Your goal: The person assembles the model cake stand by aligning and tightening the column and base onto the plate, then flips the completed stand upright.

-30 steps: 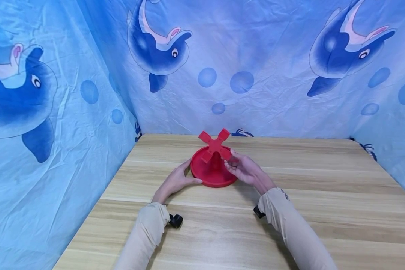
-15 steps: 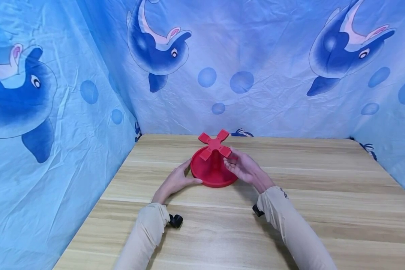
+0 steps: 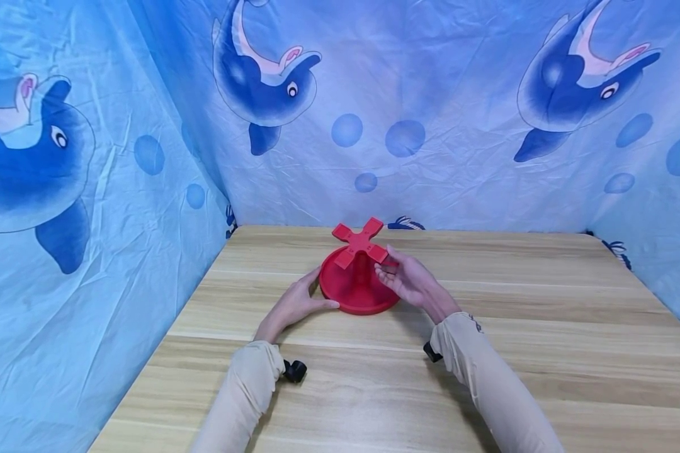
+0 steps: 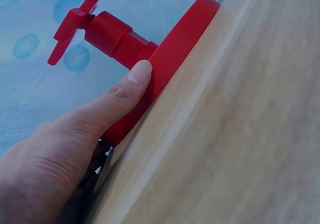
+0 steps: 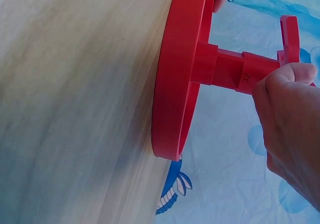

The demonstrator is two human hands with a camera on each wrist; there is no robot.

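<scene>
A red round base (image 3: pixel 362 309) with a raised rim lies flat on the wooden table. From its middle rises a red stem (image 4: pixel 107 34), marked with "32" in the right wrist view. On top of the stem sits a red cross-shaped piece (image 3: pixel 360 241). My left hand (image 3: pixel 294 305) grips the left side of the base, its thumb on the near rim and the fingers round the far side. My right hand (image 3: pixel 410 280) holds the cross's near right arm between thumb and fingers; its fingertips are partly hidden behind that arm.
The wooden table (image 3: pixel 515 302) extends on both sides of the base. Blue cloth (image 3: pixel 430 189) with printed dolphins hangs along its back and both sides. Black wrist cameras sit at both cuffs.
The cross has tipped slightly, so its face now looks flatter on the stem. My right hand has shifted slightly up and left with it. The left hand and base stay put.
</scene>
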